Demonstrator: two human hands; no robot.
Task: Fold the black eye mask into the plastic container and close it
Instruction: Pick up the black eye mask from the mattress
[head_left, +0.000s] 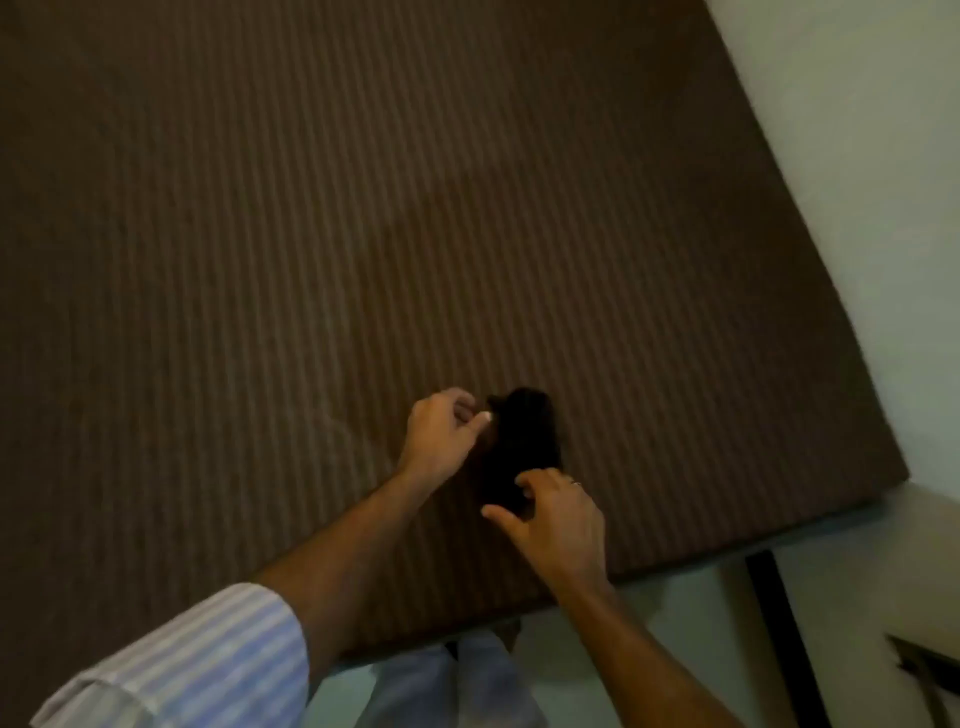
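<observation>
The soft black eye mask (522, 447) lies bunched on the brown ribbed tabletop (260, 234), near its near edge. The left hand (441, 434) pinches its left side; the right hand (556, 514) spreads fingers on its near end. Bare tabletop stretches far and left.

No readable text, label, brand, number or sign anywhere: none on the brown striped surface (363, 234), none on the black eye mask (522, 441), none on the striped sleeve (208, 660).
</observation>
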